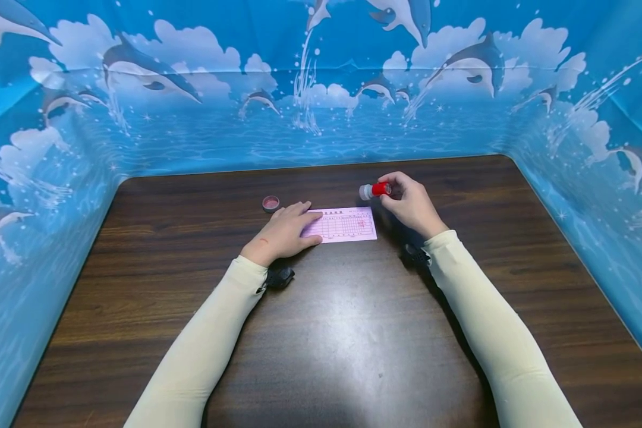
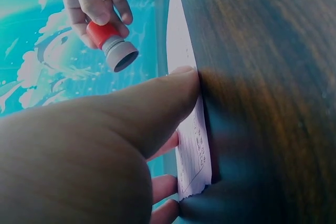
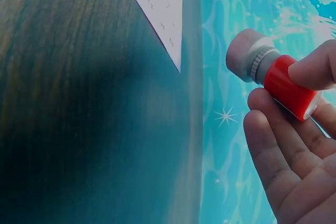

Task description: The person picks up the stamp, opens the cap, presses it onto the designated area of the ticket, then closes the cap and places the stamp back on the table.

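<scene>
A pink printed slip (image 1: 348,226) with a ruled grid lies on the table, and a small red mark shows near its right end. My left hand (image 1: 283,233) rests on the slip's left end, fingers spread and thumb pressing the near edge. Just past the slip's right end, my right hand (image 1: 411,205) pinches a round stamp (image 1: 375,190) by its red handle between thumb and fingers. The stamp is tilted on its side, its grey head (image 3: 251,55) pointing left, raised above the table in the right wrist view.
A small round tin with a red inside, likely an ink pad (image 1: 270,204), sits beyond my left hand. The dark wood table (image 1: 321,333) is bordered by a blue dolphin-print curtain (image 1: 321,137) at the back and sides. Black wrist cameras (image 1: 280,277) are strapped under both sleeves.
</scene>
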Tool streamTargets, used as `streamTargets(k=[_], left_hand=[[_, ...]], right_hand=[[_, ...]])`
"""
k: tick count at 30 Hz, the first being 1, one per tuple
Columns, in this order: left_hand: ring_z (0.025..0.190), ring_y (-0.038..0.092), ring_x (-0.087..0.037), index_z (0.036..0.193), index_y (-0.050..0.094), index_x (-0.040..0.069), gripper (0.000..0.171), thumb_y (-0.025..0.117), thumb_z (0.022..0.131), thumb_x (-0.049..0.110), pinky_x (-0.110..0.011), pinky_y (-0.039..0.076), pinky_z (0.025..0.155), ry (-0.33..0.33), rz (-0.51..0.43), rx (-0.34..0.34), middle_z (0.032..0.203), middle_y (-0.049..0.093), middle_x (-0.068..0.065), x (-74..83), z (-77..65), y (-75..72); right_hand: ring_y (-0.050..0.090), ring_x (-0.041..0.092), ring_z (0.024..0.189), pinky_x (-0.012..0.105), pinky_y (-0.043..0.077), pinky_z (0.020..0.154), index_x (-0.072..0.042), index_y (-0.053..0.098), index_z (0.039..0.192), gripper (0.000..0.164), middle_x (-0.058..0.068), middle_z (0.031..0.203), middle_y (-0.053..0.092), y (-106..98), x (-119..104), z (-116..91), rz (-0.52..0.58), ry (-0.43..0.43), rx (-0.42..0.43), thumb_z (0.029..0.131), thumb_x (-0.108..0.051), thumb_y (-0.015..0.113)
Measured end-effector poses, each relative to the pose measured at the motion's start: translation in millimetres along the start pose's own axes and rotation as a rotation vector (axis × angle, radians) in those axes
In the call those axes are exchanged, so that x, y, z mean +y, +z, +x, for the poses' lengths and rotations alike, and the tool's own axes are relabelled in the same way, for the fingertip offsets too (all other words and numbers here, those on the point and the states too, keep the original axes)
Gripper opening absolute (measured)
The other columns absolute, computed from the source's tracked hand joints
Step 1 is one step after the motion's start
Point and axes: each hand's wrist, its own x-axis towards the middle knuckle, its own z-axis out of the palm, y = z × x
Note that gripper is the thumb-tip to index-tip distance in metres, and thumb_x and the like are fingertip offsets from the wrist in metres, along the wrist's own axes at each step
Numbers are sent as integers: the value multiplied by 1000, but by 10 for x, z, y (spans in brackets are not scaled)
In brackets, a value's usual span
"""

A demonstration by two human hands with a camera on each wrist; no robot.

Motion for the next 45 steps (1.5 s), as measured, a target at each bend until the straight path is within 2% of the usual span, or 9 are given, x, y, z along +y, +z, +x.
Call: streamTargets(k=[7,12,15,17,22,28,35,41,45], left_hand=[[153,31,-33,157,46,19,66,63,101,49,-54,24,124,9,-5,35,166,35,-13,-1,4,-7],[138,48,-29,147,57,17,52,65,101,41,-49,42,113,-15,-37,240,149,54,-9,-46,8,-93],[137,48,-32,148,56,14,52,67,100,34,-51,42,112,-76,-60,358,145,55,-11,-122,-2,-148],[141,42,-36,153,49,13,61,69,99,33,-54,37,115,-136,-82,389,150,49,-15,-200,-12,-168],[151,26,-44,166,24,14,84,69,98,35,-63,27,119,-263,-149,318,165,28,-23,-424,-33,-162],[152,22,-48,168,13,16,87,65,102,37,-67,23,117,-264,-140,194,169,18,-23,-572,-27,-133],[150,29,-44,166,23,16,74,61,105,32,-63,28,113,-256,-114,162,165,32,-19,-555,-17,-143],[136,41,-45,159,38,7,70,68,101,31,-60,36,110,-330,-126,257,149,46,-25,-568,-42,-149],[121,46,-43,137,59,2,56,74,96,36,-57,43,100,-394,-145,303,131,54,-24,-580,-78,-170]], right_hand=[[64,34,106,52,54,100,-8,60,133,41,17,127,64,-4,28,-13,-9,10,2,93,-4,72],[64,34,106,53,54,99,-8,60,133,42,17,128,64,-9,21,-19,-13,11,6,93,-4,72],[65,34,106,53,54,99,-8,60,133,41,16,128,64,-9,14,-14,-12,3,5,94,-4,72],[65,33,106,52,54,100,-8,60,132,40,16,128,65,-5,11,-10,-12,-3,5,94,-5,72],[65,33,105,51,54,99,-8,61,132,39,16,126,65,3,13,-1,-19,-13,7,94,-5,71],[64,34,104,52,54,98,-7,60,132,39,17,126,65,11,27,1,-22,-11,-1,94,-4,70],[63,33,104,51,54,98,-7,60,132,40,17,126,65,11,37,-5,-20,0,-1,94,-4,71],[64,33,105,52,55,98,-7,60,133,39,17,127,64,13,22,-9,-16,2,-9,95,-4,70],[64,33,105,51,55,98,-8,60,133,39,17,127,64,16,27,-4,-15,4,-10,95,-5,70]])
